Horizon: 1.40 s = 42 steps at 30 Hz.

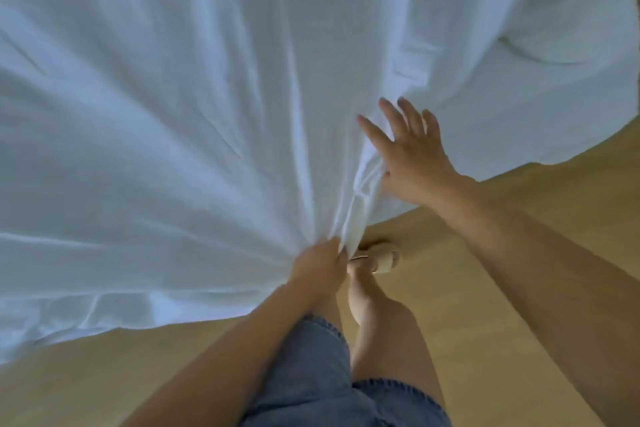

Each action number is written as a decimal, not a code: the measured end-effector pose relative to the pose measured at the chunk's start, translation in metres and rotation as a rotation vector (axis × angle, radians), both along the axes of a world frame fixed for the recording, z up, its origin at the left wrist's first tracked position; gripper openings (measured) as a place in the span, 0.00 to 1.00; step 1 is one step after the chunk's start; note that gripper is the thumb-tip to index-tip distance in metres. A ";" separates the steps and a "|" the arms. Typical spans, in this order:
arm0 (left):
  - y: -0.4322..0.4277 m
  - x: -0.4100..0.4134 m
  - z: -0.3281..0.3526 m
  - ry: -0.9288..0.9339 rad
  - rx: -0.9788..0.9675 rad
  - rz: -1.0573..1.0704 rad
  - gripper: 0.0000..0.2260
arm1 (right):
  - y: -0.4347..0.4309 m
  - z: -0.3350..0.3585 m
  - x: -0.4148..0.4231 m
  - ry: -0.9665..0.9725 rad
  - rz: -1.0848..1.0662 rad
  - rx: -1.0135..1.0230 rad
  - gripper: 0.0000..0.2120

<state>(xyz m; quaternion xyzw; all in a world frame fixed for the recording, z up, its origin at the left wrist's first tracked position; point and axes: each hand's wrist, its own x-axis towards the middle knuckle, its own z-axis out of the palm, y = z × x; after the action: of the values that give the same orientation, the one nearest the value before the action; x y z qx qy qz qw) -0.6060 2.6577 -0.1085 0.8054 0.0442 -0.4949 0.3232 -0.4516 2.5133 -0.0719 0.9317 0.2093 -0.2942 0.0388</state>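
Denim shorts [311, 374] are standing over the wooden floor [485, 270]. Just beyond, the left hand [318, 267] is clutching a bunched corner of the white sheet [173, 114], while the right hand [412, 156] is lying open-fingered on its edge. A steady, low pull should be flattening the creases fanning across what is probably a bed.

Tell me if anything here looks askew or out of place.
The white sheet is not lying flat: long creases fan out from the spot where the left hand grips its gathered edge, beside the spread right hand. No tear or stain shows.
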 end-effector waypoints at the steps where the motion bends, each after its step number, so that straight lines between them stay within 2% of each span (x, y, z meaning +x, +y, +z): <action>1: 0.001 0.006 -0.005 -0.011 0.057 0.052 0.15 | -0.011 -0.004 0.012 0.024 0.097 -0.040 0.38; 4: -0.011 0.052 -0.020 -0.184 0.200 0.139 0.14 | -0.043 -0.014 0.048 0.026 0.227 -0.101 0.36; 6: -0.041 0.086 -0.016 -0.380 0.157 0.189 0.21 | -0.063 -0.017 0.074 -0.043 0.209 -0.067 0.34; 9: -0.096 0.137 -0.013 -0.566 0.208 0.188 0.33 | -0.087 -0.016 0.115 -0.132 0.204 0.042 0.18; 10: -0.113 0.158 -0.013 -0.596 0.261 0.223 0.35 | -0.093 -0.016 0.128 -0.154 0.172 0.124 0.12; 11: -0.129 0.178 -0.013 -0.624 0.317 0.263 0.37 | -0.098 -0.013 0.138 -0.157 0.086 0.237 0.10; 13: -0.163 0.211 -0.006 -0.784 0.348 0.386 0.35 | -0.111 0.002 0.153 -0.127 -0.138 0.430 0.14; 15: -0.203 0.229 0.003 -0.975 0.226 0.593 0.22 | -0.139 0.012 0.163 -0.105 -0.202 0.456 0.17; 17: -0.238 0.236 0.012 -0.835 0.132 0.677 0.13 | -0.184 0.019 0.163 -0.013 -0.154 0.387 0.18; 19: -0.252 0.237 0.010 -0.652 0.189 0.738 0.12 | -0.233 0.020 0.168 0.126 -0.174 0.437 0.14; 21: -0.245 0.237 0.007 -0.563 0.276 0.850 0.12 | -0.279 0.014 0.184 0.152 -0.244 0.456 0.06; 24: -0.245 0.239 0.004 -0.539 0.399 0.812 0.11 | -0.326 -0.006 0.221 0.041 -0.536 0.367 0.22; 25: -0.253 0.243 0.002 -0.501 0.392 0.762 0.13 | -0.334 -0.014 0.232 0.008 -0.615 0.325 0.27; 27: -0.278 0.250 -0.004 -0.441 0.259 0.700 0.18 | -0.338 -0.034 0.251 0.017 -0.679 0.270 0.40; 29: -0.306 0.261 -0.012 -0.434 0.091 0.747 0.20 | -0.329 -0.054 0.265 0.112 -0.786 0.349 0.51; 31: -0.324 0.284 -0.016 -0.445 0.007 0.879 0.21 | -0.314 -0.070 0.277 0.189 -0.981 0.575 0.53; 33: -0.337 0.312 -0.016 -0.395 -0.026 0.998 0.24 | -0.295 -0.079 0.291 0.172 -1.180 0.768 0.47; 36: -0.349 0.345 -0.010 -0.289 -0.072 1.113 0.30 | -0.270 -0.073 0.324 0.115 -1.309 0.888 0.28; 38: -0.353 0.369 0.002 -0.321 -0.104 1.188 0.31 | -0.269 -0.051 0.335 0.157 -1.243 0.950 0.19; 39: -0.355 0.379 0.013 -0.371 -0.184 1.262 0.30 | -0.282 -0.033 0.332 0.194 -1.156 0.972 0.17; 41: -0.376 0.387 0.035 -0.485 -0.388 1.400 0.31 | -0.338 0.009 0.301 0.197 -0.934 0.945 0.14; 42: -0.394 0.379 0.048 -0.516 -0.395 1.411 0.32 | -0.371 0.031 0.273 0.217 -0.865 0.921 0.13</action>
<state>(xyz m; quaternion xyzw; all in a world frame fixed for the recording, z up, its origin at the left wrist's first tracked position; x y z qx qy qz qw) -0.2270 2.2632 -0.0608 0.6039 0.3809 0.0322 0.6994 -0.1782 2.1421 -0.0413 0.8182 -0.0780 -0.2560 -0.5089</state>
